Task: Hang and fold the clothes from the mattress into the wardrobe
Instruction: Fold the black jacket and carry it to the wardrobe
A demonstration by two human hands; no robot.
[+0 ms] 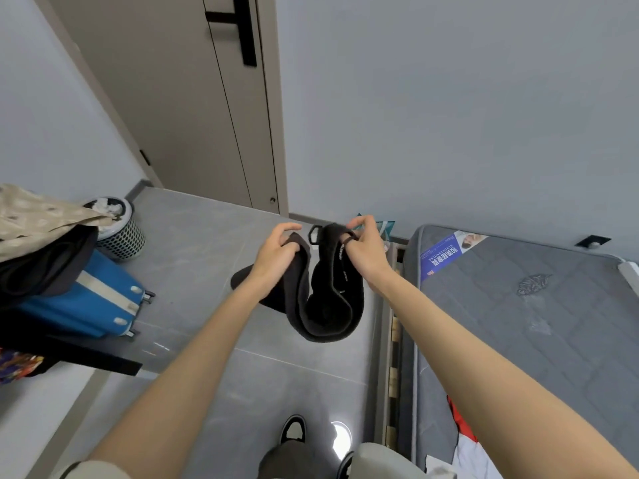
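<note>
A black garment (321,305) with white lettering along an inner band hangs in the air above the grey floor, sagging in a loop. My left hand (276,250) grips its left top edge. My right hand (366,247) pinches the right top edge, where a small black loop (315,235) sticks up. The grey mattress (518,323) lies to the right, with a red and white garment (465,440) at its near edge. More clothes (41,243), beige and black, are piled at the left.
A blue suitcase (93,302) lies on the floor at left under the pile, with a mesh bin (119,233) behind it. A closed beige door (193,108) with a black handle stands ahead. My shoes (294,430) are on the floor below.
</note>
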